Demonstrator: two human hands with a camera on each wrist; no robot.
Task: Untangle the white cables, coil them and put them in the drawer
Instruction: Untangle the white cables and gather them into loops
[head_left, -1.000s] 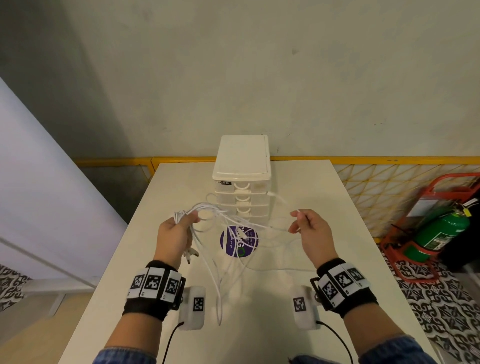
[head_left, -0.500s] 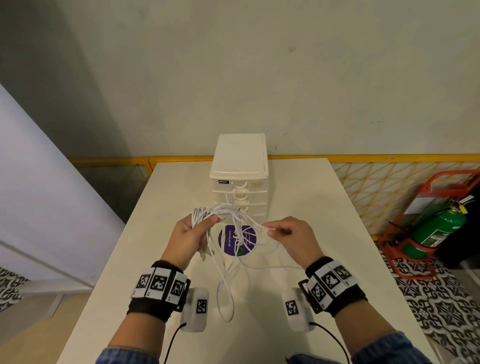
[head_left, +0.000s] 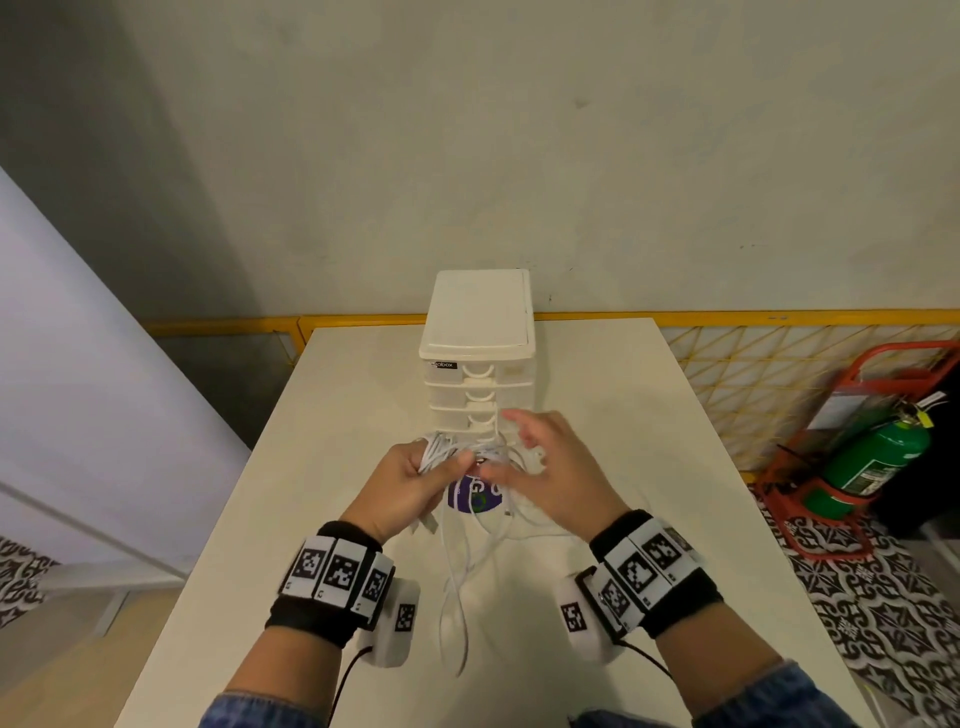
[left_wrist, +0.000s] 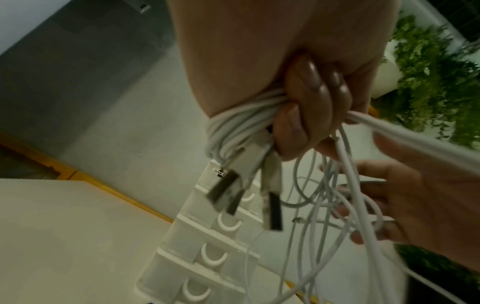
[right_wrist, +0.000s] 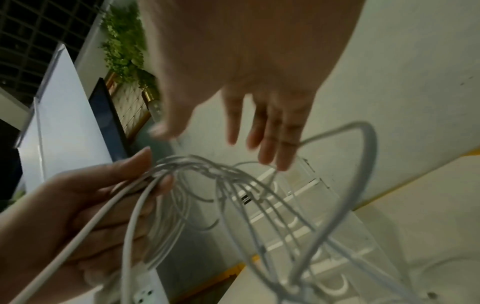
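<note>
My left hand (head_left: 415, 483) grips a bundle of white cables (head_left: 441, 454) above the table, in front of the white drawer unit (head_left: 478, 364). In the left wrist view the fingers (left_wrist: 309, 115) curl round the coiled cables (left_wrist: 241, 125), and several plugs (left_wrist: 233, 185) dangle below. Loose loops (head_left: 457, 597) hang down to the table. My right hand (head_left: 540, 467) sits just right of the bundle with its fingers spread and straight; in the right wrist view the fingers (right_wrist: 270, 133) hover over the cable loops (right_wrist: 233, 185), one loop passing by the fingertips. The drawers look closed.
A purple round sticker (head_left: 475, 499) lies on the white table (head_left: 337, 415) under the hands. A green fire extinguisher (head_left: 878, 462) in a red stand is on the floor at right. A yellow railing (head_left: 779, 319) runs behind the table.
Both hands came together from wide apart. My right hand let go of the cable strand it pinched and spread its fingers beside the bundle in my left hand.
</note>
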